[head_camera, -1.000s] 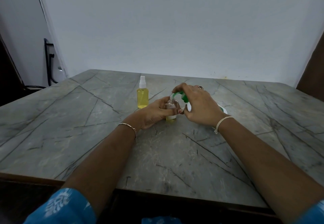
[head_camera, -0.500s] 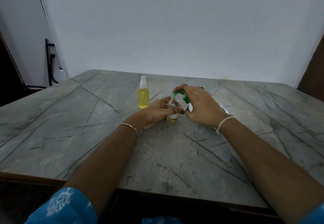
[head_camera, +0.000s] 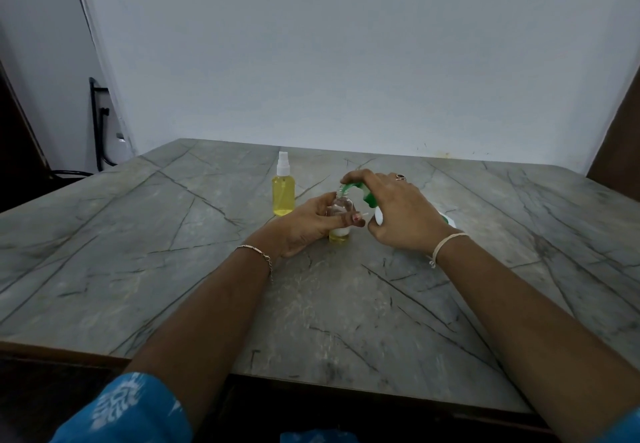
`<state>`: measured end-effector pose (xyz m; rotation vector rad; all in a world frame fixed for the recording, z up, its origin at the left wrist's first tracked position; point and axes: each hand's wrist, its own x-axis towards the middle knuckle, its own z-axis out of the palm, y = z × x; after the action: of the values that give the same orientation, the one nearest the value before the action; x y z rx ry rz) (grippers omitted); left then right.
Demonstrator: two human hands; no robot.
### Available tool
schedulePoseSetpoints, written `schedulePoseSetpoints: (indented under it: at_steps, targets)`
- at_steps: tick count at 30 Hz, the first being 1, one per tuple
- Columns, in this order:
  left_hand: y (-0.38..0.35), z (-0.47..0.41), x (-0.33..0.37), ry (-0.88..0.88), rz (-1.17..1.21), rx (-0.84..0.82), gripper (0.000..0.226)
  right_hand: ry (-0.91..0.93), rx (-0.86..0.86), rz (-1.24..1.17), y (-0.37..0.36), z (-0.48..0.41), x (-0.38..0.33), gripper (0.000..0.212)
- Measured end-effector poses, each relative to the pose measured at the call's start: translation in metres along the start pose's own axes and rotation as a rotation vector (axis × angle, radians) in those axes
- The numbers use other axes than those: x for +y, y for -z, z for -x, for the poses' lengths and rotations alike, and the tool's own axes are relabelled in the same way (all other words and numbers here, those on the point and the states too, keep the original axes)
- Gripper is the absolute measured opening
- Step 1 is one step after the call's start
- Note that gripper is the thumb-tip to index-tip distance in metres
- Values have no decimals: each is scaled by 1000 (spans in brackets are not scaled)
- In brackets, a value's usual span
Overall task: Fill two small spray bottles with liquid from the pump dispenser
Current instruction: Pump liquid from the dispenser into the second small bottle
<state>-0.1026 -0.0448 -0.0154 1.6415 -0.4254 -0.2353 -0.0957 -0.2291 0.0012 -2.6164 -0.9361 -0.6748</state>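
— How far along was the filling?

— About halfway, I'd judge. Left of the open bottle and a little behind it stood the capped spray bottle, yellow nearly to its neck. The open bottle itself held only a shallow yellow layer at its base.

— And the hands?

— The left hand curled round the open bottle, steadying it on the table. Just right of that bottle, the right hand wrapped the pump dispenser, fingers curved over its green head, nozzle at the open bottle's mouth.
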Motion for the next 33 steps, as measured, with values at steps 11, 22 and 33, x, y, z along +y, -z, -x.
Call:
schedulePoseSetpoints:
  at_steps: [11,22,33]
  targets:
    - [0,0,-3,-20,37,-14,36,-1,52,24,-4,-2,-1,65]
    - [1,-2,-3,1,20,-14,47,-10,38,-40,-2,-3,0,61]
    - [1,-1,-3,-10,31,-12,40,-8,42,29,-4,1,1,70]
